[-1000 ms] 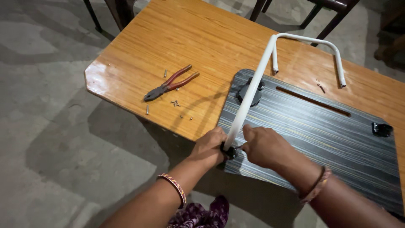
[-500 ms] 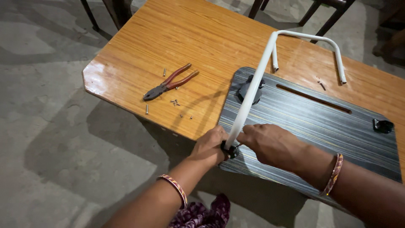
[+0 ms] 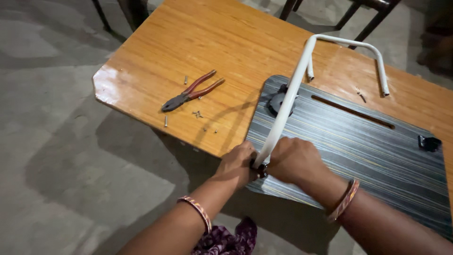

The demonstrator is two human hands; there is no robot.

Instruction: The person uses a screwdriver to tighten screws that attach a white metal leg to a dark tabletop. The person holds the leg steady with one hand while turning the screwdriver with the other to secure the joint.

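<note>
Here, both hands meet at the near end of a bent white metal tube (image 3: 288, 106), right where it joins the near corner of a dark striped board (image 3: 358, 151). The left hand (image 3: 238, 165) is curled tight around the black fitting (image 3: 258, 170) at the foot of the tube, pressing on it from the left side. The right hand (image 3: 295, 160) is closed around the same spot from the right side, and its fingers hide most of the fitting (so I cannot tell just what they pinch). Each wrist wears a striped bangle.

The tube rises from the hands, leans away up and to the right, bends over the far side of the board and comes back down. The board lies flat on a shiny orange-brown wooden table (image 3: 226, 42) and hangs a little over the table's near edge. It has a long thin slot (image 3: 351, 112), a round black part (image 3: 278, 101) by the tube, and a small black clip (image 3: 429, 143) at its right end.

To the left, well apart from the hands, a pair of pliers with red handles (image 3: 191, 92) lies on the table. A few small metal screws (image 3: 197, 114) are scattered near the pliers.
</note>
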